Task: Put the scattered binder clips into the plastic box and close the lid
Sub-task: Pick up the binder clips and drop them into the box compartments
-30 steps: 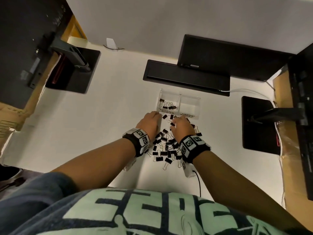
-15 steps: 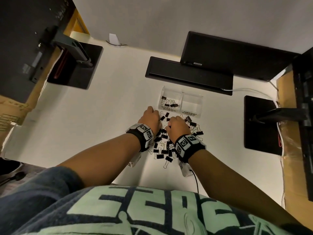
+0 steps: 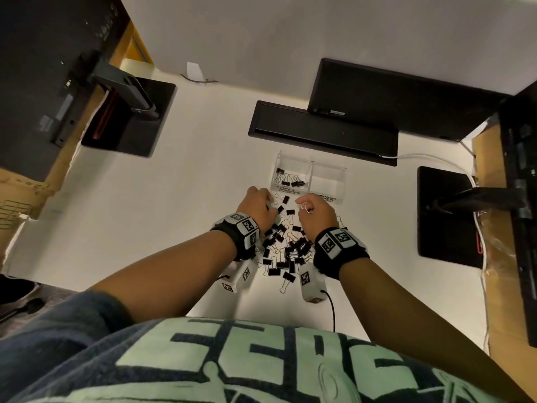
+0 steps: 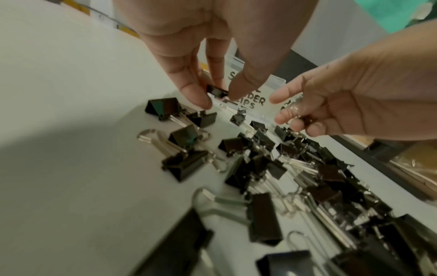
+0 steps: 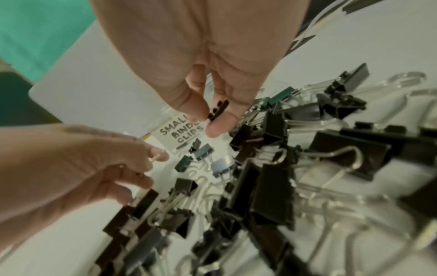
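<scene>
A clear two-compartment plastic box (image 3: pixel 327 181) stands open beyond my hands, with a few black clips in its left compartment. Its front label reads "SMALL BINDER CLIPS" (image 5: pixel 181 133). A pile of black binder clips (image 3: pixel 283 248) lies on the white desk between my wrists. My left hand (image 3: pixel 257 203) hovers over the pile's far left edge and pinches a small black clip (image 4: pixel 216 91) between thumb and fingers. My right hand (image 3: pixel 312 209), close in front of the box, pinches another small clip (image 5: pixel 218 109), whose wire handle (image 3: pixel 303 207) sticks out.
A long black bar (image 3: pixel 322 135) and a black monitor (image 3: pixel 406 100) sit just behind the box. Black monitor stand bases lie at the left (image 3: pixel 130 117) and right (image 3: pixel 444 216). A white cable (image 3: pixel 430 157) runs along the right. Cardboard borders both sides.
Both hands were down in the pile; now each has come up slightly with a small clip pinched in its fingers. The right hand has drifted a little to the right.
</scene>
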`<state>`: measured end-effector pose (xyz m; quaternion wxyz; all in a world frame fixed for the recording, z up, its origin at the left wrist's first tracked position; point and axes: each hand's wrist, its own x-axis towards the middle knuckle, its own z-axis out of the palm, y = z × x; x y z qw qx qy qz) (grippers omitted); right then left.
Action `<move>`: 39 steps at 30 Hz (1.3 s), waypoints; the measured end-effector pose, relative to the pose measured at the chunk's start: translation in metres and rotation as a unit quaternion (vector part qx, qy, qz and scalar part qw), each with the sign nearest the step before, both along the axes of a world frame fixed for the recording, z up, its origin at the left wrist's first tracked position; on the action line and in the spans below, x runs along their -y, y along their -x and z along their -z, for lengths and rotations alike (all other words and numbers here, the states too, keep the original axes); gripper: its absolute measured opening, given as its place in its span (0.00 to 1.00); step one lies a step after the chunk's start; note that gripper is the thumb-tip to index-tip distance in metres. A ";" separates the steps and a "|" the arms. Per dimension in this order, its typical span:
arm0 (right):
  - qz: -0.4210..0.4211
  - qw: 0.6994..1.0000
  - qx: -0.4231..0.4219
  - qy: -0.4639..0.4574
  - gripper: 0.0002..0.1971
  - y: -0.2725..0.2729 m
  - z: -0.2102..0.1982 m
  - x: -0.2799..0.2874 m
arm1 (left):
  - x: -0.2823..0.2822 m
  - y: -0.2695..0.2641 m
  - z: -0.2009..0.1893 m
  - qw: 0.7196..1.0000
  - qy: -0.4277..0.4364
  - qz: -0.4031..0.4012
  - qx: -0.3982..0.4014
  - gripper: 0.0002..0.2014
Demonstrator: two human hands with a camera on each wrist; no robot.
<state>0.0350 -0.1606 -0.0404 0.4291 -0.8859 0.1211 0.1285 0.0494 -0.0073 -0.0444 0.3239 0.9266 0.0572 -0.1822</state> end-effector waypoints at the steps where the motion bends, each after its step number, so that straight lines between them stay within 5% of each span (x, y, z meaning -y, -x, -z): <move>1: -0.021 1.000 0.005 0.021 0.12 -0.002 0.001 -0.002 | 0.000 0.001 0.000 1.000 0.011 -0.008 0.006 0.11; 10: -0.196 0.965 0.010 0.173 0.15 -0.003 0.016 -0.019 | 0.008 -0.001 -0.001 0.996 -0.005 0.082 0.029 0.08; 18: -0.161 0.979 0.008 0.125 0.07 -0.002 0.010 -0.017 | 0.008 -0.008 0.006 0.982 -0.062 0.180 0.000 0.16; 23: -0.091 0.992 0.031 0.077 0.04 -0.010 -0.013 -0.011 | 0.007 -0.007 0.007 0.971 -0.098 0.218 0.028 0.12; 33: -0.023 0.997 0.073 0.029 0.05 -0.068 -0.047 -0.002 | 0.003 -0.002 -0.007 0.984 -0.019 0.176 0.006 0.06; 39: -0.014 0.998 0.066 0.000 0.12 -0.065 -0.045 0.004 | 0.004 -0.013 -0.031 0.988 0.037 0.131 0.078 0.04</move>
